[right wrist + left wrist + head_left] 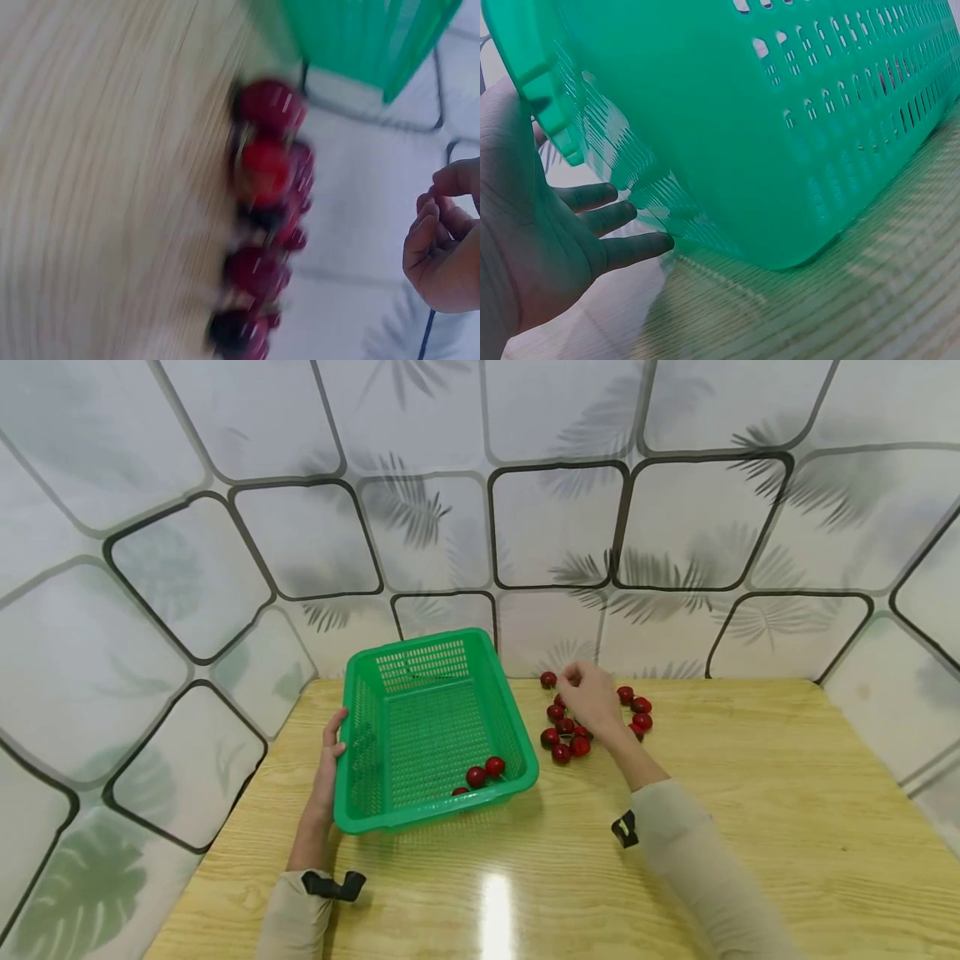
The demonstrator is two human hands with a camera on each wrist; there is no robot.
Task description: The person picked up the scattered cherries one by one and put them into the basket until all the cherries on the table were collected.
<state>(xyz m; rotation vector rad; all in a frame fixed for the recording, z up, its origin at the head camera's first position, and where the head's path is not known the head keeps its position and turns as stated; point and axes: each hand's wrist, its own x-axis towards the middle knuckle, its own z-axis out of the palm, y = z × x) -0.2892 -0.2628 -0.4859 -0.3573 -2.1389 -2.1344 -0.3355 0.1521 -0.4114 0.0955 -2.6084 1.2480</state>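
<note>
Pale fabric backdrop (555,527), patterned with grey leaves and dark rounded outlines, rises behind and to the left of a light wood-grained surface (750,827). On this surface is a green basket (435,727) with slotted walls and a meshed floor. Three red cherries (476,777) lie inside the basket, close to its near right corner; the nearest is partly hidden by the near wall.

At the basket's left wall is the left hand (324,772). Seen from the left wrist, its fingers are extended and spread, reaching along the outside of the wall below the rim.

To the right of the basket, loose cherries (581,746) lie bunched on the surface, with more cherries (642,722) farther to the right. A single cherry (548,680) shows beyond the bunch, near the basket's far right side and just beside the right hand (591,697). That hand is among the cherries in the head view; its fingers are curled, with the thumb and fingertips drawn together. I cannot tell whether they pinch anything. The cherries are blurred in the right wrist view.

Nearer the person than the basket are two light sleeves (705,860), with a black strap (333,885) at the left wrist.
</note>
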